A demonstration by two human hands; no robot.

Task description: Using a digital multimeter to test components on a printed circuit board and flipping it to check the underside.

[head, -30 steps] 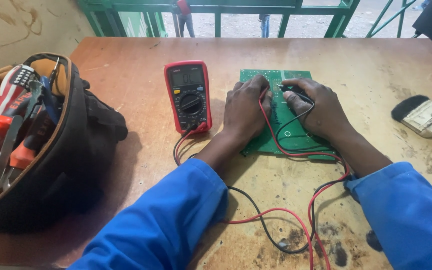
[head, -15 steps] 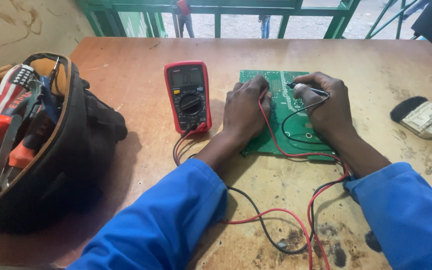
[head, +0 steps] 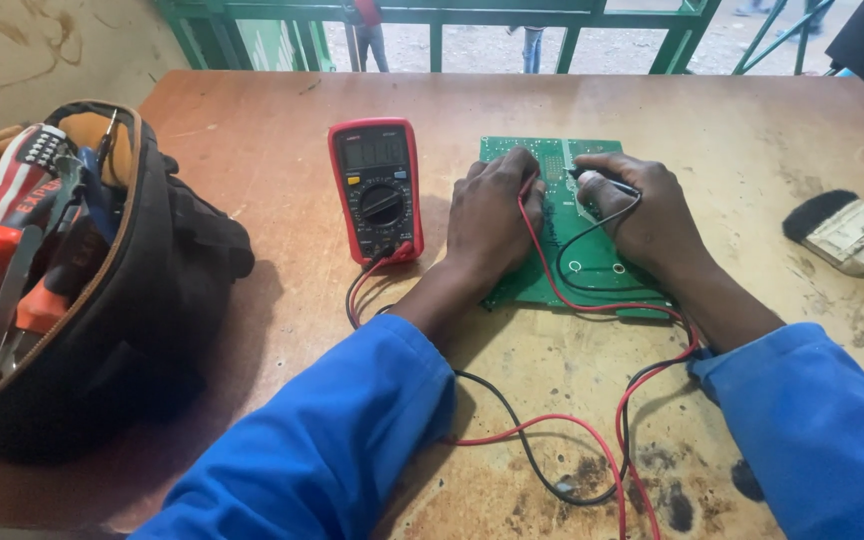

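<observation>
Under both hands lies a flat green circuit board (head: 592, 270).

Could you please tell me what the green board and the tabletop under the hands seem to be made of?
The flat green circuit board looks like rigid laminate with a glossy coating, going by its sheen and pale traces. The brown tabletop seems to be worn, stained wood or plywood with a matte finish.

Red multimeter (head: 377, 190), green circuit board (head: 572, 260), red and black leads (head: 552, 440), blue sleeves (head: 332, 450), black tool bag (head: 142, 300).
</observation>
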